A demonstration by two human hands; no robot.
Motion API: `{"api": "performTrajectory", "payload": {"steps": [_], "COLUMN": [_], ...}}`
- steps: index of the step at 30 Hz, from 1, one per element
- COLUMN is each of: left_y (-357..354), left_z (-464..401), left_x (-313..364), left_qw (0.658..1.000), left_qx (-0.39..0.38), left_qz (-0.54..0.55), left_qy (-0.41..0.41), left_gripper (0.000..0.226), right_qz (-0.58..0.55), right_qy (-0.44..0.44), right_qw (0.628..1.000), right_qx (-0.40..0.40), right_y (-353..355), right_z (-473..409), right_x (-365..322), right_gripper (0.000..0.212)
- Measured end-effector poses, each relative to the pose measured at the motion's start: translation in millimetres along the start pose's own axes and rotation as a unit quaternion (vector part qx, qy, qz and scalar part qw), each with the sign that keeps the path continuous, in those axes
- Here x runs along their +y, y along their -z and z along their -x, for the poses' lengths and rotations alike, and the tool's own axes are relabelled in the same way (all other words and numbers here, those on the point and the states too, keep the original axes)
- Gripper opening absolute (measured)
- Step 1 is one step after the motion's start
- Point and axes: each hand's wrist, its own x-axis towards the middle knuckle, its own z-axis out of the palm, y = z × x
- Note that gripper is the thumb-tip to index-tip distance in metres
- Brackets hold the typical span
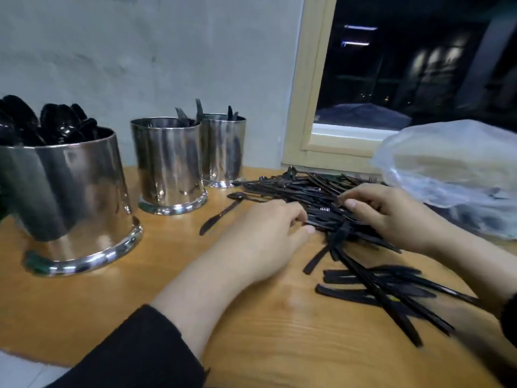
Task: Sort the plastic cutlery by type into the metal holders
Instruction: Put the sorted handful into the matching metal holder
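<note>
A heap of black plastic cutlery (361, 236) lies on the wooden table (265, 331), right of centre. My left hand (263, 236) lies at the heap's left edge, fingers curled and pinching pieces there. My right hand (391, 214) rests on top of the heap, its fingers curled on some handles. Three metal holders stand on the left: a near holder (72, 203) full of spoons, a middle holder (170, 166) and a far holder (223, 149), each with a few pieces poking out. One loose spoon (221, 212) lies apart, left of the heap.
A clear plastic bag (453, 175) with more dark pieces sits at the right, behind my right hand. A grey wall and a window frame (307, 107) stand behind the table. The table's front edge runs at the lower left.
</note>
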Motion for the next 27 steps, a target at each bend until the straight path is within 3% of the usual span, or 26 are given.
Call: {"api": "performTrajectory", "payload": {"steps": [3, 6, 12, 19, 23, 27], "left_y": [-15.6, -22.1, -45.4, -53.8, -58.4, -66.5], "left_z": [-12.2, -36.3, -84.8, -81.1, -76.6, -72.7], "left_x": [20.3, 27.5, 11.8, 1.6, 9.4, 16.7], "left_qw": [0.990, 0.983, 0.992, 0.995, 0.988, 0.970], "left_qx": [-0.079, -0.051, 0.020, -0.039, -0.069, -0.091], "left_qz": [-0.112, -0.161, -0.107, -0.053, -0.080, -0.069], "left_qy": [-0.041, -0.067, -0.057, -0.076, -0.112, -0.213], "left_gripper": [0.037, 0.033, 0.039, 0.061, 0.066, 0.072], "right_qz": [0.002, 0.005, -0.016, -0.011, 0.013, 0.042], "right_qy": [-0.006, 0.003, 0.040, 0.055, 0.105, 0.144], "right_qw": [1.000, 1.000, 0.999, 0.989, 0.985, 0.985], "right_qx": [-0.003, -0.012, -0.011, -0.138, -0.133, -0.083], "right_y": [-0.3, -1.3, 2.0, 12.6, -2.8, -15.1], "right_z": [21.2, 24.4, 14.3, 33.6, 48.4, 59.5], "right_x": [37.2, 58.1, 61.5, 46.1, 41.8, 39.6], "right_gripper": [0.025, 0.027, 0.032, 0.054, 0.052, 0.052]}}
